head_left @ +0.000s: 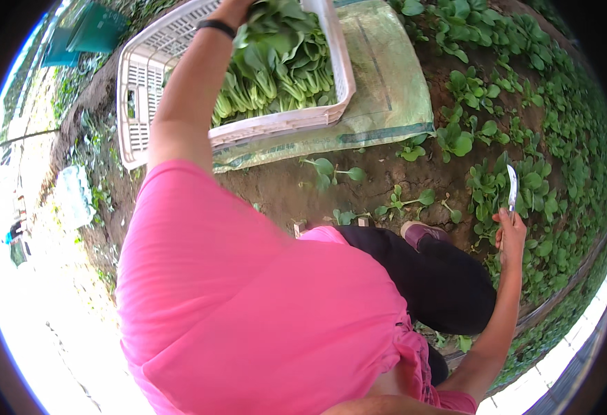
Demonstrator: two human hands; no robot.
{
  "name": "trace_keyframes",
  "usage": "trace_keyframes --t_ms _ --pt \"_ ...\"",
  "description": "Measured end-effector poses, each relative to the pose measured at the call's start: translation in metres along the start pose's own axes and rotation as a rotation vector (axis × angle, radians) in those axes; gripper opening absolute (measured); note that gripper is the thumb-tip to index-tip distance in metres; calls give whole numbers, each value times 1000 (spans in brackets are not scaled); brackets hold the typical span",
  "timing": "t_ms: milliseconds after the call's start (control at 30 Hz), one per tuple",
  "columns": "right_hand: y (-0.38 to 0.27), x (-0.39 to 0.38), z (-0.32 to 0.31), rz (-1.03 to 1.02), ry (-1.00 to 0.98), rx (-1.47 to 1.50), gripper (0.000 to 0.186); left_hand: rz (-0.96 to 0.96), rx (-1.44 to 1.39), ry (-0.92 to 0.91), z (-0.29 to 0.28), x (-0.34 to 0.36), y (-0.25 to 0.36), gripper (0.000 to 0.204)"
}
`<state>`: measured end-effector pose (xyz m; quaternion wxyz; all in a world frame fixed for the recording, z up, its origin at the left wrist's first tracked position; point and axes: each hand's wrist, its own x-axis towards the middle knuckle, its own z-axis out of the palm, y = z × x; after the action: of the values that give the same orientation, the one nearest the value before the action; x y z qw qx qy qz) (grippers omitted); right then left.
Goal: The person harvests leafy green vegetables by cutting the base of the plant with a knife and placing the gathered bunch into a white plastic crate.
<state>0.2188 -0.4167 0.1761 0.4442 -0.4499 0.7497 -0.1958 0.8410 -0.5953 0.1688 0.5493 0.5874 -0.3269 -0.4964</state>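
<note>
My right hand [510, 229], out at the right over the growing greens, is closed round the handle of a small curved knife [512, 185] whose blade points up and away from me. My left arm stretches forward across a white plastic crate [238, 131]. At the top edge of the picture, my left hand [233, 11] is partly cut off above the heap of cut leafy greens [276, 66], and its fingers do not show. The greens lie in the crate with their pale stems toward me. Whether the left hand touches them I cannot tell.
Under and beside the crate lies a flattened green woven sack [386, 90]. Rows of leafy plants [559, 138] fill the right side. A few small plants [325, 171] stand in the bare soil before my shoe [422, 232]. Teal containers [96, 29] are at the far left.
</note>
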Motion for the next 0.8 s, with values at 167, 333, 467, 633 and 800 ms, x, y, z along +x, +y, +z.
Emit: trace_keyframes --t_ms 167,333,467,633,800 --pt "19 -6 -12 104 50 -8 27 -176 -114 262 49 15 -63 24" --pt "36 -8 -22 176 70 -20 26 -76 -214 282 47 9 -99 23" --pt "24 -1 -5 209 30 8 25 -226 -450 306 -4 30 -129 22" --pt "17 0 -8 173 38 -40 23 -62 -513 196 -7 5 -101 19" --pt "12 1 -5 153 30 -40 23 -155 -423 15 -60 -69 1 20"
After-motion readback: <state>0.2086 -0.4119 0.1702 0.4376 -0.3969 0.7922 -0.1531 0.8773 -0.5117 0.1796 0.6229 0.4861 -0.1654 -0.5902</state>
